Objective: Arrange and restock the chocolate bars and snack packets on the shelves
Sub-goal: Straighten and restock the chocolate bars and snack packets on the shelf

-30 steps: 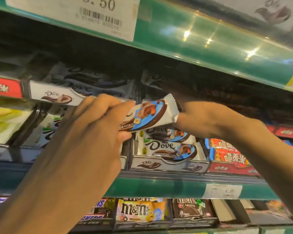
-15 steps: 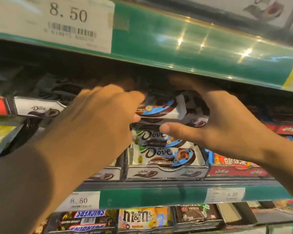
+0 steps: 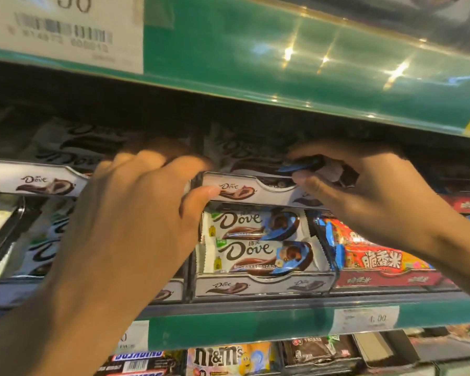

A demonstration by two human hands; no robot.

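right hand (image 3: 375, 196): fingers pinching a Dove bar (image 3: 301, 166) over the upper Dove tray (image 3: 255, 189) | left hand (image 3: 136, 213): thumb pressed on that tray's front left corner, fingers curled over its edge | lower tray (image 3: 261, 286): two Dove bars stacked

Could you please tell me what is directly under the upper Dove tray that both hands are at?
Under the upper Dove tray, two blue-swirl Dove bars lie stacked in a lower Dove tray. Anything beneath them is hidden.

Green shelf edge (image 3: 255, 63) glinting with light reflections, white price label (image 3: 364, 318), dark shadowed recess beneath
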